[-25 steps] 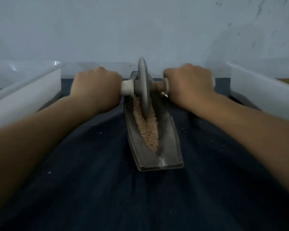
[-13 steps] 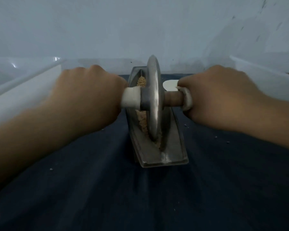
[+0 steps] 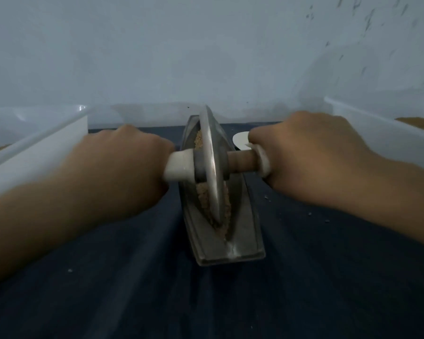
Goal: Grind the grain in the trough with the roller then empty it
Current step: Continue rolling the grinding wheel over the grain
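Observation:
A boat-shaped metal trough [image 3: 240, 250] lies lengthwise on the dark cloth, its near end toward me. Tan grain [image 3: 227, 209] fills its groove. A metal disc roller [image 3: 212, 165] stands upright in the groove over the trough's middle, on an axle with white handles. My left hand [image 3: 123, 167] grips the left handle. My right hand [image 3: 311, 155] grips the right handle, whose far end is hidden in my fist. Both forearms reach in from the near corners.
A white bin [image 3: 34, 150] stands at the left and another [image 3: 387, 133] at the right, holding tan material. A small white disc [image 3: 240, 140] lies beyond the right handle. Loose grains dot the dark cloth [image 3: 206, 302]. A pale wall rises behind.
The roller came from the trough's far end toward me with both hands on the handles; it now stands over the middle, with grain showing in front of it again.

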Action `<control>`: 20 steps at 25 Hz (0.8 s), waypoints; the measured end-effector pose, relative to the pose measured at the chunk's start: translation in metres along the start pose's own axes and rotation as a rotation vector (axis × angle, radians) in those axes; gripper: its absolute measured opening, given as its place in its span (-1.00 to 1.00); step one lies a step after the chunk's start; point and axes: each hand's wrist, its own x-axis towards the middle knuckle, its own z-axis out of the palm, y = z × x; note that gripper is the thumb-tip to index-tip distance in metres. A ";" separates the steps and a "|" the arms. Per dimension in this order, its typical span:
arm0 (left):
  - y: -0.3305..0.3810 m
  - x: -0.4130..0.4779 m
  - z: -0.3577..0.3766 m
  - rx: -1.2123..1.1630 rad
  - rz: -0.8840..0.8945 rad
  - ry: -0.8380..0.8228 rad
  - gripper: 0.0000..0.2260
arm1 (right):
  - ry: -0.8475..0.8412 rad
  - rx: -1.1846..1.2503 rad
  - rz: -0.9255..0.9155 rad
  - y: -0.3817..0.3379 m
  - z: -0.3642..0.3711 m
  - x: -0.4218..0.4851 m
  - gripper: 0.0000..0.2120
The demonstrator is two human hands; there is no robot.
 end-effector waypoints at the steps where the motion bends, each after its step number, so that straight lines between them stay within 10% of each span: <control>1: -0.003 0.001 0.003 0.029 -0.008 0.009 -0.72 | -0.029 -0.005 0.016 -0.001 0.000 0.001 -0.70; 7: 0.012 0.076 0.024 0.088 -0.240 -0.175 -0.86 | -0.374 0.104 0.299 -0.015 0.042 0.072 -0.86; 15: 0.006 0.001 -0.009 0.089 0.006 0.071 -0.86 | -0.143 0.032 0.014 -0.004 -0.013 0.004 -0.76; 20: 0.017 0.051 0.025 0.121 -0.222 -0.074 -0.88 | -0.318 0.067 0.224 -0.017 0.036 0.058 -0.90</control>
